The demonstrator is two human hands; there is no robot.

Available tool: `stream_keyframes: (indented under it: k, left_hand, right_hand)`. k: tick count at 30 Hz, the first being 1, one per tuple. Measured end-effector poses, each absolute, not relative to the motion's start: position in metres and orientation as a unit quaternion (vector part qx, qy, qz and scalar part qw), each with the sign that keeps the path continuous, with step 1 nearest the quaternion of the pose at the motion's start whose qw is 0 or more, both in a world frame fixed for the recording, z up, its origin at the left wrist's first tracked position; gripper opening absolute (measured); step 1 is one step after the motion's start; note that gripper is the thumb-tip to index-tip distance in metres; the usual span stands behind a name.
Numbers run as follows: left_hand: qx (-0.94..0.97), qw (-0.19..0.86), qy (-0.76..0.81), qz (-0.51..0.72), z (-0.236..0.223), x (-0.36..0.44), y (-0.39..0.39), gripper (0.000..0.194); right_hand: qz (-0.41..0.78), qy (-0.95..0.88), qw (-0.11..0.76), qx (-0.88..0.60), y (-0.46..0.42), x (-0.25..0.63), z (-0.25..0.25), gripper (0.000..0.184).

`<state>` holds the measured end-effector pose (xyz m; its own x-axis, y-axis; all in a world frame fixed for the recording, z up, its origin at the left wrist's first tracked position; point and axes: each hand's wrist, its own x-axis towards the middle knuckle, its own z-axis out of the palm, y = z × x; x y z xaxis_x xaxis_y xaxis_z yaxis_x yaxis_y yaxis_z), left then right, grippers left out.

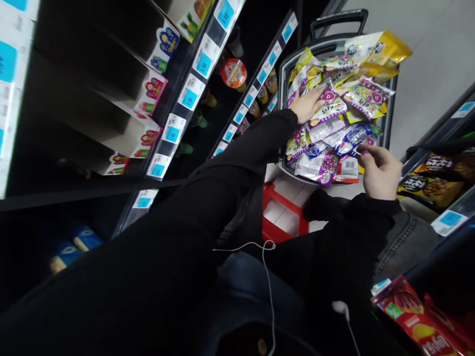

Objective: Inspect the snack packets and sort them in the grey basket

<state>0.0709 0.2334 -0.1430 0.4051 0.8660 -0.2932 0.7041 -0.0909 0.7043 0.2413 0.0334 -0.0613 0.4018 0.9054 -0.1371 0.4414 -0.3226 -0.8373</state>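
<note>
A black shopping basket (390, 111) is heaped with small shiny candy packets, mostly purple, with yellow, blue and red ones among them. My left hand (308, 105) lies on the heap, fingers stretched out over a purple candy packet (330, 105). At the basket's near right side, my right hand (382, 170) has thumb and forefinger pinched at the edge of a blue candy packet (352, 138). The exact spot where they grip is small and partly hidden. A yellow-and-white bag (395, 48) sticks out over the far right rim.
Shelves with price tags (189, 98) run along the left, holding open cartons (148, 138) and cups (234, 73). Snack bags (432, 190) fill the right shelf, with red bags (419, 316) lower down. A red frame (284, 215) stands below the basket. A white earphone cord (269, 277) hangs in front.
</note>
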Motion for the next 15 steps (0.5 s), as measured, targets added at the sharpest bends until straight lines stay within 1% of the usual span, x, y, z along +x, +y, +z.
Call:
stream_keyframes:
  k: [2,3,5,7,8,10,13,15]
  left_hand:
    - [0.803,0.300,0.513,0.044,-0.145,0.074,0.220,0.058]
    - [0.813,0.262,0.520,0.009,-0.143,0.076,0.215,0.061]
    - [0.826,0.211,0.523,-0.016,-0.135,0.078,0.211,0.062]
    - [0.834,0.183,0.518,-0.057,-0.125,0.072,0.216,0.060]
    - [0.836,0.174,0.519,-0.044,-0.117,0.065,0.222,0.059]
    - [0.842,0.171,0.510,0.031,-0.093,0.047,0.240,0.055]
    - [0.819,0.142,0.525,0.183,-0.039,0.012,0.278,0.045]
    - [0.774,0.100,0.575,0.246,-0.002,-0.014,0.308,0.042]
  right_hand:
    - [0.307,-0.451,0.361,-0.756,0.032,0.236,-0.056,0.030]
    - [0.309,-0.450,0.356,-0.758,0.030,0.235,-0.054,0.031]
    - [0.330,-0.456,0.329,-0.758,0.026,0.233,-0.054,0.032]
    - [0.350,-0.452,0.313,-0.758,0.024,0.231,-0.060,0.035]
    - [0.354,-0.452,0.308,-0.759,0.024,0.231,-0.064,0.036]
    - [0.354,-0.447,0.294,-0.767,0.025,0.230,-0.069,0.039]
    - [0.353,-0.447,0.276,-0.774,0.025,0.231,-0.068,0.041]
    - [0.344,-0.452,0.268,-0.778,0.025,0.231,-0.065,0.042]
